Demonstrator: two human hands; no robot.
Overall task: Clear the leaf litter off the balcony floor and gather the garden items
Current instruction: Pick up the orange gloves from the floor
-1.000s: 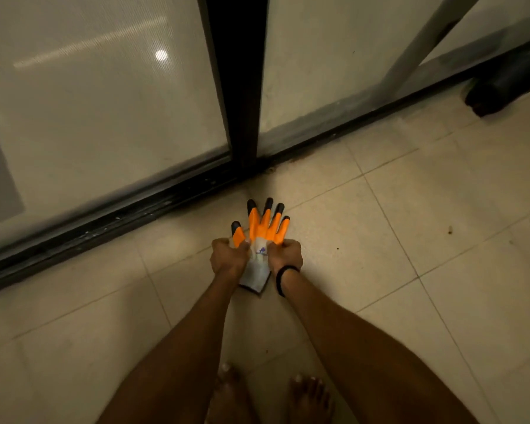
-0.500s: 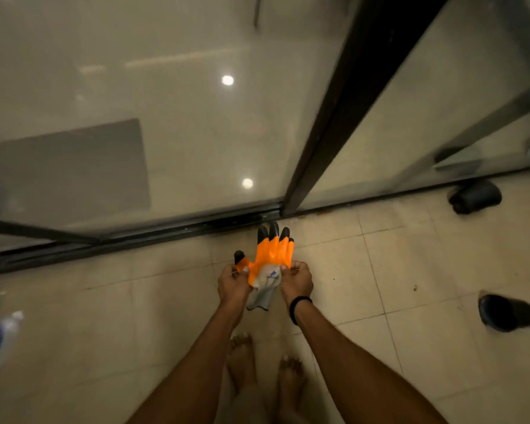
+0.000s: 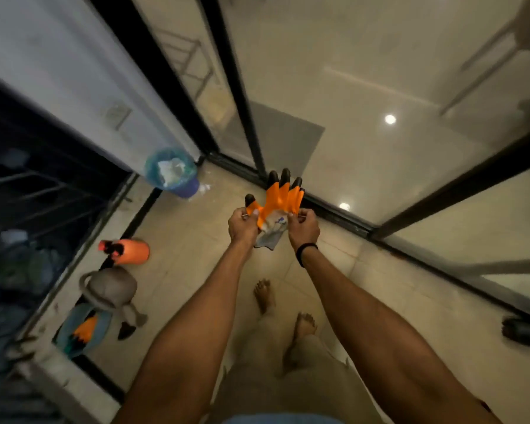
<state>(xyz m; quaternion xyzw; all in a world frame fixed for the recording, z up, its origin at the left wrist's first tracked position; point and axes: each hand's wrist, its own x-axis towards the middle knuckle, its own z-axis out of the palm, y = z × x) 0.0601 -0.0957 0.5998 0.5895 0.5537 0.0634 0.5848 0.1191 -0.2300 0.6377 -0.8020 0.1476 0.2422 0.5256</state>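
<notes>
An orange garden glove (image 3: pixel 277 200) with black fingertips and a grey cuff is held up in front of me, fingers pointing away. My left hand (image 3: pixel 242 224) pinches its left side near the thumb. My right hand (image 3: pixel 303 226), with a black wristband, pinches the right edge of the cuff. A second orange glove (image 3: pixel 84 328) lies on a blue tray at the lower left by the railing.
A blue bin (image 3: pixel 173 172) with a liner stands in the far corner. An orange spray bottle (image 3: pixel 126 250) and a grey watering can (image 3: pixel 110 289) sit along the left kerb. Glass sliding doors (image 3: pixel 380 117) run on the right; a dark shoe (image 3: pixel 523 332) lies at the right edge.
My view has swung left, bringing the bin, spray bottle, watering can and tray into sight. Both hands have kept hold of the glove and raised it slightly.
</notes>
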